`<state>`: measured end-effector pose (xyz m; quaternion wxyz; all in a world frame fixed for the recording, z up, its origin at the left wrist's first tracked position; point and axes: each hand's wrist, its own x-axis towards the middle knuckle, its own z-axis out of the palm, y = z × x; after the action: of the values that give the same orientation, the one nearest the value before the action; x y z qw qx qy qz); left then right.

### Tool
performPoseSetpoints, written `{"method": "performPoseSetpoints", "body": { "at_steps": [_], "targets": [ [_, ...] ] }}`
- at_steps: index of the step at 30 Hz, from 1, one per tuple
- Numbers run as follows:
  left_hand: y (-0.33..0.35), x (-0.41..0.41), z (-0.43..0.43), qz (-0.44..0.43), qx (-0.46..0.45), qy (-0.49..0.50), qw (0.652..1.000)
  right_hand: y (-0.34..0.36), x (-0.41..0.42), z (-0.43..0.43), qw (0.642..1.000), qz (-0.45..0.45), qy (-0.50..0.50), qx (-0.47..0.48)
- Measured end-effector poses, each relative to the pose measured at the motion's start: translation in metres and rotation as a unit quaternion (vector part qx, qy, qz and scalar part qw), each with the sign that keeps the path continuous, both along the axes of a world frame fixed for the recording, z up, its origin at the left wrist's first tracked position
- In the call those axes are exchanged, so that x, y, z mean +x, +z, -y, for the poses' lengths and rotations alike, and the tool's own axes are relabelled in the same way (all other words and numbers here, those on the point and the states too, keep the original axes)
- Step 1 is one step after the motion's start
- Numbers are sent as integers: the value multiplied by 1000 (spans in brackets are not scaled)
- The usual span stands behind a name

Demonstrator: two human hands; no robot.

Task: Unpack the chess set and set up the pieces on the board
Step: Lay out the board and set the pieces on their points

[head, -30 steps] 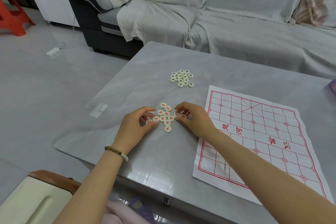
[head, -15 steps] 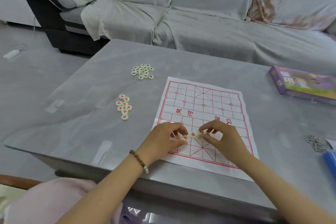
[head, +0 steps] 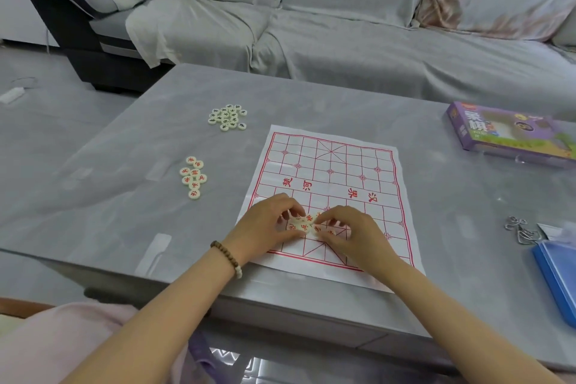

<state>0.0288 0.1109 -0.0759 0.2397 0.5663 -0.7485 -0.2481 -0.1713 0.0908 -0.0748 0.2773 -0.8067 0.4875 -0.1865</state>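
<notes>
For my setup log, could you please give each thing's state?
board: unfolded, flat.
red cluster: on the board, cupped between both hands.
red pile: on table, off board.
dark pile: on table, off board.
purple box: lying flat.
left hand: holds red cluster.
right hand: holds red cluster.

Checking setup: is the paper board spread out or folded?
Spread out: paper xiangqi board lies flat on the table, red grid showing; left hand and right hand hold red pieces on it.

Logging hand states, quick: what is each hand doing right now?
Left hand: fingers curled on the red pieces on the board.
Right hand: fingers curled on the same red pieces.
</notes>
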Motion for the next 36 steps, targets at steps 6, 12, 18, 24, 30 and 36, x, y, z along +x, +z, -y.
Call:
{"method": "performPoseSetpoints", "body": {
  "at_steps": [6,12,18,24,30,36],
  "targets": [
    [2,74,4,36,-38,84,995,19,43,25,998,55,3,0],
    [-20,169,17,26,-57,224,972,7,148,48,994,4,112,6],
    [-26,194,29,17,-14,198,980,-9,212,50,993,12,120,-20],
    [-25,198,21,-45,-49,182,981,-17,217,55,991,8,115,-72],
    [-23,202,14,-30,-55,148,987,-18,214,63,987,16,137,-77],
    [-21,209,10,-18,-46,157,986,-15,217,67,988,-12,142,-58]
  ]
}}
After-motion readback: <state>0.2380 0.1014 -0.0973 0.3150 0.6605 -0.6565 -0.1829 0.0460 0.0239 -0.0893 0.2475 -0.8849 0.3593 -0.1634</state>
